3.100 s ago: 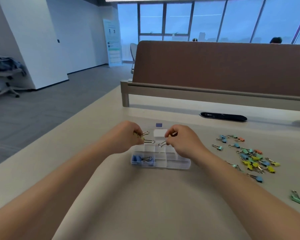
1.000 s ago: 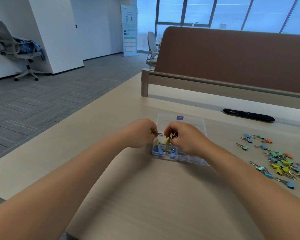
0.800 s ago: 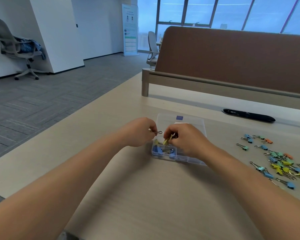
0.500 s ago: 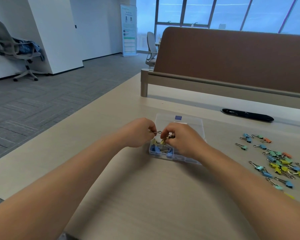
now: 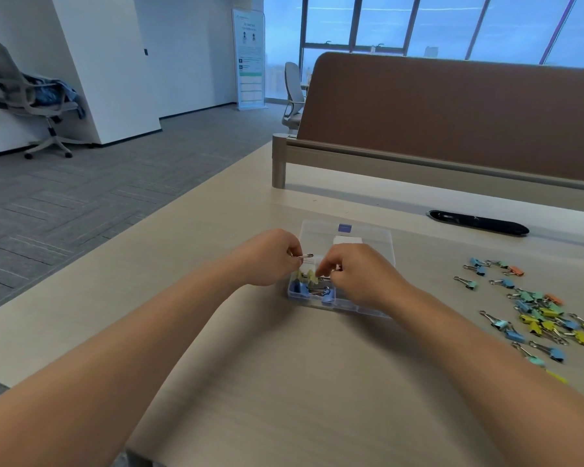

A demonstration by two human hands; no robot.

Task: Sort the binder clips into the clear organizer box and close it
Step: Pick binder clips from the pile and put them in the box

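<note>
**While both hands work at the organizer, most clips lie loose on the desk**

Where the clear organizer box (image 5: 368, 306) sits on the pale desk (image 5: 284, 382), straight ahead of the person, both hands meet over its left end. The left hand (image 5: 270, 257) is curled, with thumb and forefinger pinching a silver wire handle (image 5: 304, 256) that pokes out to the right above the box. The body of that clip is hidden in the fingers, so its colour cannot be told. The right hand (image 5: 358, 274) is curled too, its fingertips pressed together on a yellow binder clip (image 5: 312, 276) in a compartment at the left side, one row back from the near edge. A second yellow clip (image 5: 300, 274) stands just beside it. The near-left compartment holds blue binder clips (image 5: 299, 289) with their wire handles tangled together.

The box's lid (image 5: 371, 232) is open and lies behind the compartments, with a small blue label (image 5: 344, 227) near its far edge.

Well apart to the right, a loose scatter of binder clips (image 5: 536, 315) in blue, green, yellow and orange is spread across the desk. A black oval cable slot (image 5: 479, 222) is set into the desk beyond the box, before a brown partition (image 5: 452, 112). An office chair (image 5: 31, 96) stands off to the far left by the white wall.
</note>
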